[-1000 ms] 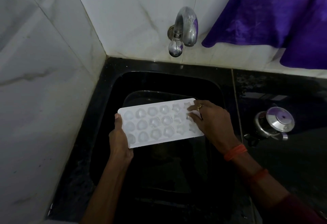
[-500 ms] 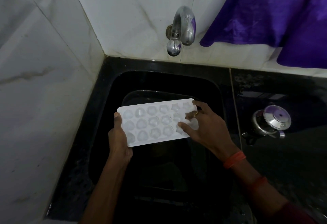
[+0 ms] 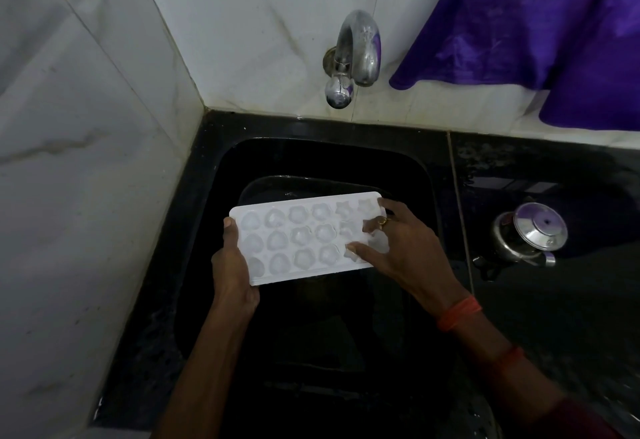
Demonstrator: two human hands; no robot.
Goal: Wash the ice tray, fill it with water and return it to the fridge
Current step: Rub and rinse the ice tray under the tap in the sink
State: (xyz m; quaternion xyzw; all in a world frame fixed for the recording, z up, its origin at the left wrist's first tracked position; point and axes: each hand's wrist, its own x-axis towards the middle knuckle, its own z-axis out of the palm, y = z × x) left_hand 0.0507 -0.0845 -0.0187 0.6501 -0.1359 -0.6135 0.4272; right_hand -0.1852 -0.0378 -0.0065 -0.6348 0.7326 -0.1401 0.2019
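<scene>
A white plastic ice tray (image 3: 298, 237) with several shaped cells is held level over the black sink (image 3: 311, 158). My left hand (image 3: 232, 272) grips its left end, thumb on the top edge. My right hand (image 3: 401, 248) lies on the tray's right end, fingers spread over the cells and thumb pressing a cell near the front edge. A steel tap (image 3: 356, 54) juts from the tiled wall above the sink; no water runs from it.
White marble-look tiles cover the wall at left and behind. A purple cloth (image 3: 540, 23) hangs at top right. A small steel kettle-like pot with lid (image 3: 526, 234) stands on the black counter to the right of the sink.
My right hand's fingers have slid across the right end of the tray, the thumb moving leftward onto the front cells. The left hand's grip is unchanged.
</scene>
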